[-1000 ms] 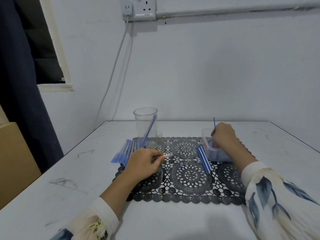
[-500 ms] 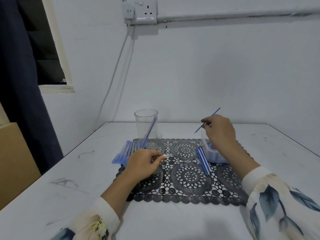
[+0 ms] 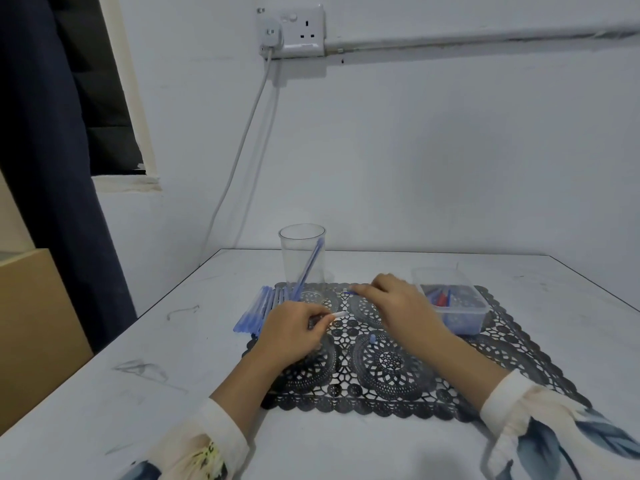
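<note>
My left hand (image 3: 294, 327) pinches a clear pen barrel (image 3: 337, 314) over the black lace mat (image 3: 381, 368). My right hand (image 3: 398, 303) holds a thin blue refill (image 3: 349, 292), its tip pointing left, just above and right of the barrel's open end. A small blue cap (image 3: 372, 338) lies on the mat between my hands. A clear cup (image 3: 302, 258) at the mat's far edge holds one blue pen. A row of several blue pens (image 3: 258, 311) lies left of my left hand. A clear plastic box (image 3: 453, 306) with pen parts sits to the right.
The mat lies on a white table (image 3: 173, 375) against a white wall. A cable (image 3: 239, 150) hangs from a wall socket (image 3: 294, 31) down behind the table. A dark curtain (image 3: 52, 168) and a cardboard box (image 3: 31, 323) stand at the left.
My right hand lifted a blue refill out of the plastic box and carried it left and down, close to the barrel in my left hand. My left hand stayed put.
</note>
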Tool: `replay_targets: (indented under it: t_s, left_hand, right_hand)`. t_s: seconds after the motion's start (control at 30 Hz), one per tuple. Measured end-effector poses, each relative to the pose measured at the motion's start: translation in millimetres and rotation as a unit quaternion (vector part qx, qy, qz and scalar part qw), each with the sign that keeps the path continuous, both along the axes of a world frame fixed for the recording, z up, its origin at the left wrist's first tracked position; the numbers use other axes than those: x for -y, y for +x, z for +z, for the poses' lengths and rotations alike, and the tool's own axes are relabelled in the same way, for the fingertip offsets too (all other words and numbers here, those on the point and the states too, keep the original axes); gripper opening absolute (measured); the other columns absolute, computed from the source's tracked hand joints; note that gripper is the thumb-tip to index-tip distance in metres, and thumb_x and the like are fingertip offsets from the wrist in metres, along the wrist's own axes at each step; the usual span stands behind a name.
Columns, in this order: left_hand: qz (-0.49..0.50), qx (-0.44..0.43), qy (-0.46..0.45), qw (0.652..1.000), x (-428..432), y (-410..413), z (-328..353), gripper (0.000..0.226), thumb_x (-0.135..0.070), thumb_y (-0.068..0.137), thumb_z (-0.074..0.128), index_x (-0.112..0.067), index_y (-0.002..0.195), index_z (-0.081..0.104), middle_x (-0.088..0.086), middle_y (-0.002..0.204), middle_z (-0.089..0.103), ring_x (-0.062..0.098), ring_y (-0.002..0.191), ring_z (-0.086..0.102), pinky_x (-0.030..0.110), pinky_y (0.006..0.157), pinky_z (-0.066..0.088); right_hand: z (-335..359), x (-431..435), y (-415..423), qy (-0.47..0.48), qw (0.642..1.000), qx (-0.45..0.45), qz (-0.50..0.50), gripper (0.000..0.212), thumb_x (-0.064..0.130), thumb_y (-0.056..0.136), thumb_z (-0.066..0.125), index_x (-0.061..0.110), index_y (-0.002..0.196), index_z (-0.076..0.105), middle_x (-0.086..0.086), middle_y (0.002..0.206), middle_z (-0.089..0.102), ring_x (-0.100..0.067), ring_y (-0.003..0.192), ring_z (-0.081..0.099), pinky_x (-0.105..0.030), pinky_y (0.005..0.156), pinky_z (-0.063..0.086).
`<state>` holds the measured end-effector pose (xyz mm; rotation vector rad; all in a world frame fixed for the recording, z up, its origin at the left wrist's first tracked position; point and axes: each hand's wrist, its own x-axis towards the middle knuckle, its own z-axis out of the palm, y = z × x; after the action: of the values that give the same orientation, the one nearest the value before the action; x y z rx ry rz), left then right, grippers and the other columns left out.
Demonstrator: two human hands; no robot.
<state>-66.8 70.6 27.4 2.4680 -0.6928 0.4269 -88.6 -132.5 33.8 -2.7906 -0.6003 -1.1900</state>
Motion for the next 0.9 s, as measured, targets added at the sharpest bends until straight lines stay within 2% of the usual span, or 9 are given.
replay_targets:
  t_s: [0.1,0.27,0.57,0.8,0.9]
  left_hand:
    - [0.006,-0.007,-0.005,1.0,-1.2,0.9,0.3,0.025,-0.041,0.09,0.055,-0.029,0.106,0.07,-0.01,0.092,0.072,0.004,0.083,0.062,0.029,0.078,0.052]
    - [0.01,-0.012,-0.009,1.0,-3.7,2.2,1.9,0.025,-0.04,0.09,0.054,-0.029,0.106,0.07,-0.01,0.093,0.071,0.004,0.085,0.062,0.027,0.08,0.051]
    - [0.016,-0.004,-0.016,1.0,-6.0,2.7,2.9,0.023,-0.037,0.09,0.055,-0.029,0.106,0.07,-0.01,0.091,0.072,0.005,0.08,0.063,0.025,0.075,0.051]
    - [0.005,0.007,-0.033,0.999,-5.3,0.8,4.2,0.023,-0.036,0.09,0.056,-0.028,0.107,0.07,-0.01,0.092,0.072,-0.001,0.078,0.058,0.015,0.071,0.045]
    - [0.003,0.005,-0.032,0.999,-5.3,0.4,4.1,0.023,-0.036,0.09,0.056,-0.028,0.108,0.07,-0.011,0.093,0.072,0.001,0.078,0.06,0.018,0.073,0.048]
  right_hand:
    - [-8.8,1.1,0.4,-0.013,0.999,-0.038,-0.011,0.068,-0.001,0.047,0.086,0.022,0.109,0.068,-0.002,0.074,0.056,-0.019,0.059,0.053,-0.027,0.045,0.04]
    - [-9.2,1.8,-2.2,-0.02,0.999,-0.006,-0.029,0.062,-0.005,0.046,0.085,0.023,0.1,0.073,-0.001,0.067,0.054,-0.017,0.053,0.05,-0.022,0.048,0.034]
    - [-14.1,5.6,2.9,-0.027,0.998,0.014,-0.046,0.059,-0.005,0.045,0.086,0.024,0.095,0.073,-0.003,0.068,0.056,-0.02,0.056,0.053,-0.028,0.052,0.043]
    - [-13.5,4.2,1.9,-0.026,0.999,0.036,-0.03,0.06,-0.006,0.042,0.086,0.022,0.093,0.074,-0.004,0.067,0.057,-0.02,0.055,0.053,-0.027,0.051,0.042]
    - [-13.9,4.1,2.0,-0.025,0.999,0.036,-0.022,0.059,-0.005,0.042,0.086,0.023,0.093,0.074,-0.003,0.068,0.057,-0.02,0.055,0.053,-0.026,0.052,0.042]
